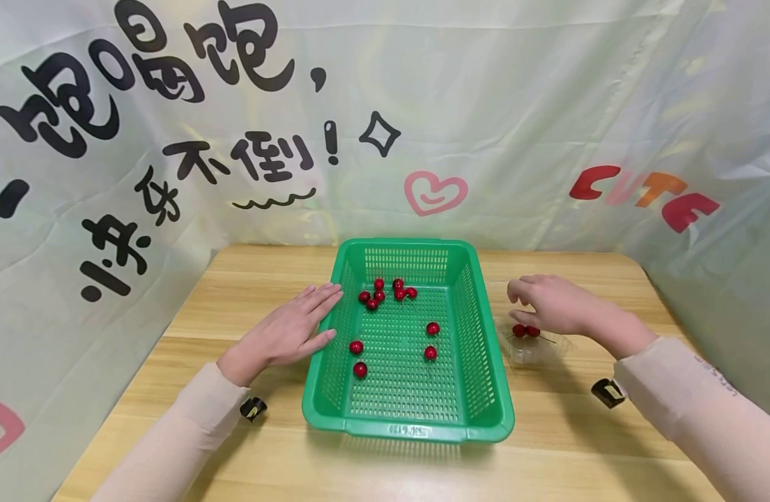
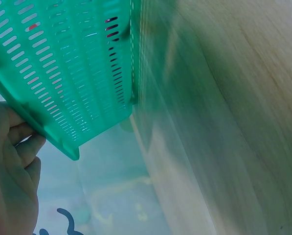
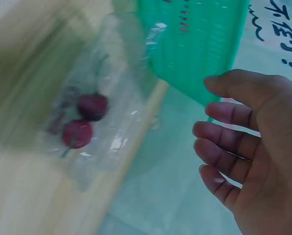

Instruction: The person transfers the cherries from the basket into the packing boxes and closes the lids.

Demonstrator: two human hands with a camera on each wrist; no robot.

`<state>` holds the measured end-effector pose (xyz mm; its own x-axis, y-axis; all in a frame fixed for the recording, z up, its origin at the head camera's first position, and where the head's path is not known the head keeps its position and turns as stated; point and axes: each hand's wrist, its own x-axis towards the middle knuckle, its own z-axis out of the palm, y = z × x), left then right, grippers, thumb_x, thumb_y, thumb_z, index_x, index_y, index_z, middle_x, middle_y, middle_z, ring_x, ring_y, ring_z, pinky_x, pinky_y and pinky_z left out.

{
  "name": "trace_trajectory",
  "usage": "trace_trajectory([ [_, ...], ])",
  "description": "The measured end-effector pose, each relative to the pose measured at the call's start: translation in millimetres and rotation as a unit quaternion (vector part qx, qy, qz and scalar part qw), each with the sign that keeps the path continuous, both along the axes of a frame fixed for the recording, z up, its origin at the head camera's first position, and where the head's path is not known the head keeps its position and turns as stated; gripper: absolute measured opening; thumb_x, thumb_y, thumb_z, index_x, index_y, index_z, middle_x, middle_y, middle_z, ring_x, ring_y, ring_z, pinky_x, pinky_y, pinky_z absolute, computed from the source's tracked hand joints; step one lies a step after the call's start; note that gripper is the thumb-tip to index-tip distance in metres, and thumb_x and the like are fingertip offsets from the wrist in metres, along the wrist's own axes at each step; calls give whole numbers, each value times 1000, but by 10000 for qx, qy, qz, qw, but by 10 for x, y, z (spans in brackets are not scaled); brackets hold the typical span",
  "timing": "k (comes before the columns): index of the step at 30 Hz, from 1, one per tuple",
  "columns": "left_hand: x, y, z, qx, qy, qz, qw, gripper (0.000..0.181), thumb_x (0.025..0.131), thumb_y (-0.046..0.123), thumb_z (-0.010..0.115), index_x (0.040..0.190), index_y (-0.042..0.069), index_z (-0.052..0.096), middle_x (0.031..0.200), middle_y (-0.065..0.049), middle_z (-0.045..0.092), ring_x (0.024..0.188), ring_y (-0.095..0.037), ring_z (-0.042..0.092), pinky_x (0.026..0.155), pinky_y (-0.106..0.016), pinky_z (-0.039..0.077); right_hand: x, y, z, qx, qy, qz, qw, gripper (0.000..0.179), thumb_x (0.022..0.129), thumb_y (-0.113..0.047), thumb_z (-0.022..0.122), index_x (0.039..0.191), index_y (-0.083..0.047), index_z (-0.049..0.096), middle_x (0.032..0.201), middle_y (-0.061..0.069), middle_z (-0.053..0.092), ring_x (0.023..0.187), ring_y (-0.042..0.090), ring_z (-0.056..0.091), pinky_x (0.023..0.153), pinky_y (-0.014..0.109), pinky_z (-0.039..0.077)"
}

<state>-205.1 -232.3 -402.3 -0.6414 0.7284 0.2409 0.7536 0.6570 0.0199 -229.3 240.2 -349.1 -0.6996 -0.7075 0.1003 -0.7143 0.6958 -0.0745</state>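
Observation:
A green plastic basket (image 1: 410, 431) stands mid-table with several red cherries (image 1: 372, 305) scattered on its floor. My left hand (image 1: 290, 324) rests on the basket's left rim, fingers straight; in the left wrist view its fingertips (image 2: 32, 142) touch the rim's edge. To the right of the basket sits a clear plastic box (image 1: 527, 352) holding two cherries (image 3: 78, 133) with stems. Over this box is my right hand (image 1: 557, 305), its fingers loosely bent. The right wrist view shows nothing between the right fingers (image 3: 224, 155) and thumb, apart from the two cherries.
The wooden table (image 1: 247, 453) carries the basket and box. A pale cloth backdrop (image 1: 510, 104) with printed lettering and a pink heart stands behind and at both sides. Black wrist devices (image 1: 608, 392) show by the cuffs.

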Motion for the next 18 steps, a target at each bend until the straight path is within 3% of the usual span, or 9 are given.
trace_trajectory([
  [12, 8, -7, 7, 49, 2, -19, 10000, 67, 101, 41, 42, 150, -3, 32, 156, -17, 30, 145, -29, 25, 120, -43, 15, 40, -424, 345, -104, 649, 336, 9973, 18, 87, -12, 71, 102, -9, 61, 95, 2, 58, 78, 19, 54, 73, 40, 50],
  [18, 2, -1, 5, 29, -3, -19, 10000, 67, 102, 42, 41, 150, -3, 32, 156, -17, 30, 145, -29, 25, 120, -42, 14, 67, -702, 477, 45, 798, 623, 9949, 21, 88, -17, 68, 107, -11, 60, 102, 4, 59, 90, 24, 56, 86, 47, 48],
])
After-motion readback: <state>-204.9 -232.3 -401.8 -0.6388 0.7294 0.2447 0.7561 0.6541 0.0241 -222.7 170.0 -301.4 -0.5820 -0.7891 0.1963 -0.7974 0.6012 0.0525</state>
